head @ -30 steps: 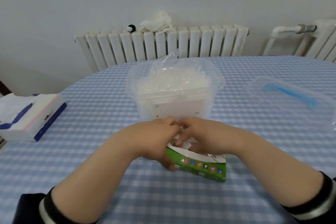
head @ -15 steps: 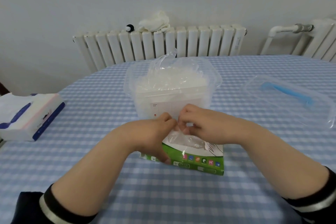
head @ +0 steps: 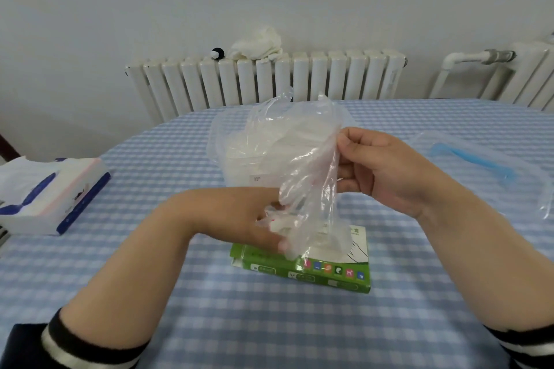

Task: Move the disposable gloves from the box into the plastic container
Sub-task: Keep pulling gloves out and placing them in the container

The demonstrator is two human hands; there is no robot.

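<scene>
A green and white glove box (head: pixel 314 269) lies flat on the checked tablecloth in front of me. My right hand (head: pixel 380 168) pinches a clear disposable glove (head: pixel 311 171) and holds it up above the box. My left hand (head: pixel 254 219) rests on the box's top opening, fingers pinching the glove's lower end. Behind the raised glove stands the clear plastic container (head: pixel 236 165), holding a heap of clear gloves; the lifted glove hides much of it.
The container's clear lid with a blue handle (head: pixel 479 165) lies to the right. A tissue pack (head: pixel 51 195) sits at the left table edge. A white radiator (head: pixel 269 81) with a white cloth on top runs along the wall behind the table.
My right hand has risen from the box opening, drawing a glove up and out. My left hand stayed low on the box.
</scene>
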